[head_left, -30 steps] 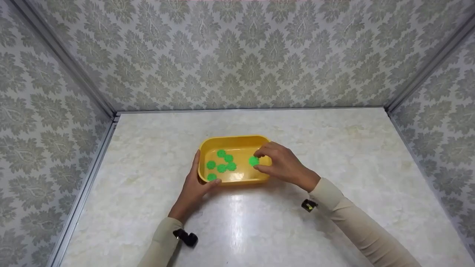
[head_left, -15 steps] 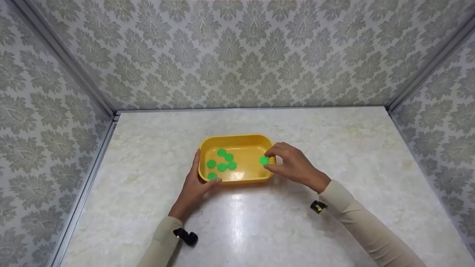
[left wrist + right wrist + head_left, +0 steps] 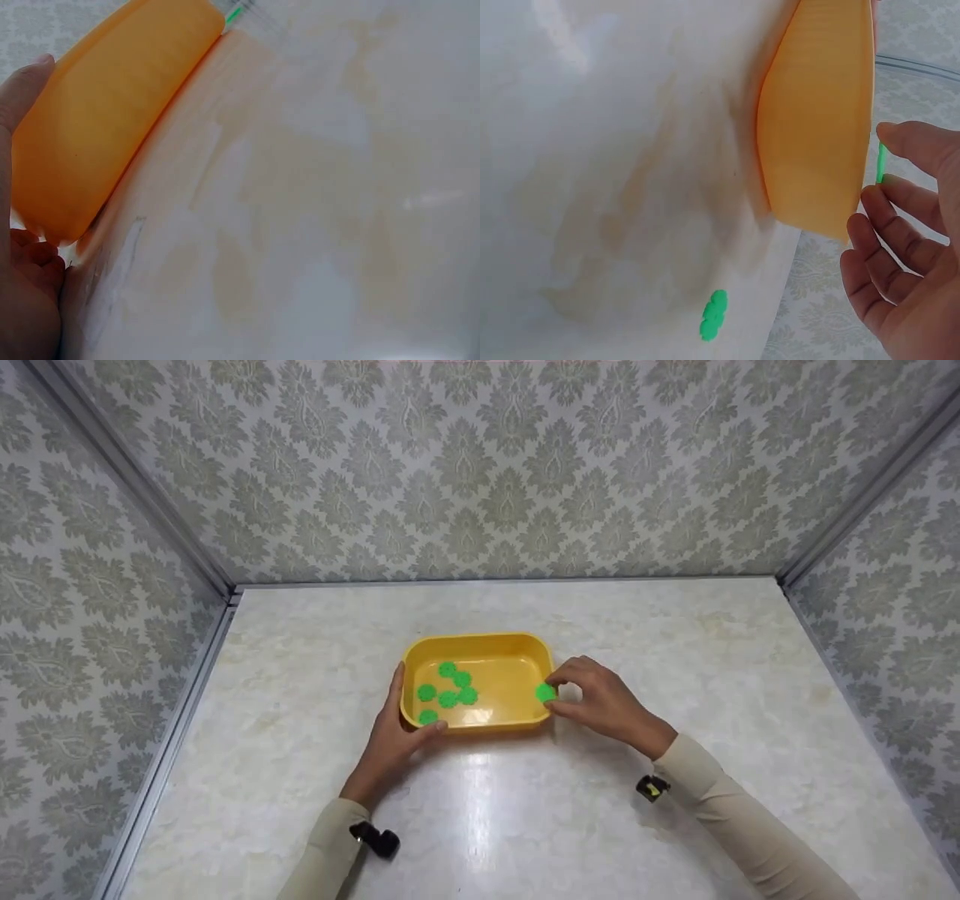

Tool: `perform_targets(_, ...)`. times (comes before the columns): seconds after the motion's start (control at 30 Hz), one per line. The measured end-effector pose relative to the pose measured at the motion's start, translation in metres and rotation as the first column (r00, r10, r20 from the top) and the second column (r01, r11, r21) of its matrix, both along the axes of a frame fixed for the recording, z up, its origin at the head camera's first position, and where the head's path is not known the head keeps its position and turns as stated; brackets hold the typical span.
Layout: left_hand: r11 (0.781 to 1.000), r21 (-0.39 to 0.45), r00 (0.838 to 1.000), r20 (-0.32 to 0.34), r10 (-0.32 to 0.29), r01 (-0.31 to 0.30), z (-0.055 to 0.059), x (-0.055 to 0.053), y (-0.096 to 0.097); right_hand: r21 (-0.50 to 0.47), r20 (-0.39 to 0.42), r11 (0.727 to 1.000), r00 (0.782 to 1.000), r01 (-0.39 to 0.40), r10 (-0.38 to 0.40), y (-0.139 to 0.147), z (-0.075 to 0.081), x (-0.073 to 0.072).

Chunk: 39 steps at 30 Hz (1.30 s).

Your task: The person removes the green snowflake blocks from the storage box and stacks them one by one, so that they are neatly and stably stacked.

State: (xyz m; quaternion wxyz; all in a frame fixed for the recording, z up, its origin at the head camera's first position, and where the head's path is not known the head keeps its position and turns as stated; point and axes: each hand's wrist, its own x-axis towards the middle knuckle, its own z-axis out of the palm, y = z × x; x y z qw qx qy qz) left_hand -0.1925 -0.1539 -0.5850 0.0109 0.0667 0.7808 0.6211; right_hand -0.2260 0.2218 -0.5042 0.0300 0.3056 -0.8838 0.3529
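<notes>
A yellow plastic tray (image 3: 495,641) with rounded corners sits on the table. My left hand (image 3: 394,742) grips its left end, thumb at the near rim and fingers along the outer side. In the left wrist view those fingers (image 3: 41,259) curl in near the tray's bottom edge. Between thumb and forefinger, my right hand (image 3: 604,705) pinches a thin green scalloped disc (image 3: 545,692) over the tray's right rim. Edge-on, the same disc (image 3: 880,163) shows in the right wrist view. Several like green discs (image 3: 448,700) lie flat in the tray's left half.
Another green scalloped piece (image 3: 713,315) lies on the table beyond the tray's right end in the right wrist view; the right hand overlaps that area from above. The pale marbled table (image 3: 315,645) meets patterned walls (image 3: 480,472) at the back and sides.
My right hand has moved right with the pinched disc, from over the tray's inside to its right rim. The left hand, the tray and the discs lying in it have stayed put.
</notes>
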Motion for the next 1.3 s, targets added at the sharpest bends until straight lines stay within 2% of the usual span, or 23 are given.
perform_targets(0.27, 1.000, -0.023, 1.000, -0.008, 0.007, -0.008, 0.000, 0.000, -0.001, -0.038, 0.050, 0.999, 0.998, 0.037, -0.035, 0.011, -0.008, 0.000)
perform_targets(0.67, 0.999, -0.033, 1.000, -0.009, 0.008, -0.008, -0.002, -0.001, -0.001, -0.045, 0.032, 0.994, 0.995, 0.100, -0.099, 0.031, -0.016, -0.002)
perform_targets(1.07, 0.999, -0.036, 1.000, 0.006, 0.009, -0.009, 0.001, -0.001, 0.000, -0.008, 0.046, 0.985, 0.984, 0.170, -0.169, 0.055, -0.037, -0.008)
perform_targets(1.3, 0.999, -0.036, 1.000, 0.016, 0.019, -0.019, 0.000, 0.000, 0.001, -0.041, 0.092, 0.977, 0.975, 0.208, -0.203, 0.066, -0.049, -0.010)
